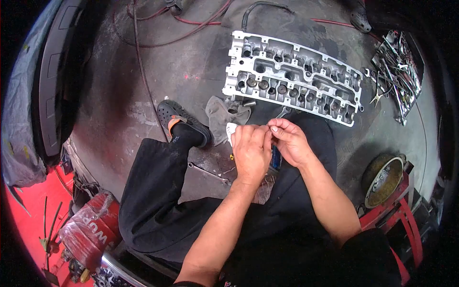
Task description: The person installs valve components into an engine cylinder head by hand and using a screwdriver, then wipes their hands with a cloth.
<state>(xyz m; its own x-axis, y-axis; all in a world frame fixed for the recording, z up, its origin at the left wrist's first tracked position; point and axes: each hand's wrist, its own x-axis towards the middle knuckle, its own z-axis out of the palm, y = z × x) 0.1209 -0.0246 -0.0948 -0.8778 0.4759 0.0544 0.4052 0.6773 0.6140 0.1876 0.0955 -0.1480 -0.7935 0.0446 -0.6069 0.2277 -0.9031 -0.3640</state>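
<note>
My left hand (252, 152) is closed over my lap, fingers curled round a white printed piece (231, 129) that sticks out past its left side. Close against it, my right hand (290, 142) pinches with thumb and forefinger; whatever is between the tips is too small or too hidden to name. Just beyond both hands lies a bare metal engine cylinder head (275, 72) on the floor, its rows of round bores facing up. A grey rag (217, 115) is left of it. Under my hands a blue object (276, 159) shows only in part.
A combination wrench (208, 173) lies on the floor beside my leg. At the right are a tray of wrenches (400, 71), pliers (378, 94) and a round metal pan (384, 182) by a red frame (406, 217). A red hose (201, 24) crosses the floor; a wrapped red drum (93, 225) stands lower left.
</note>
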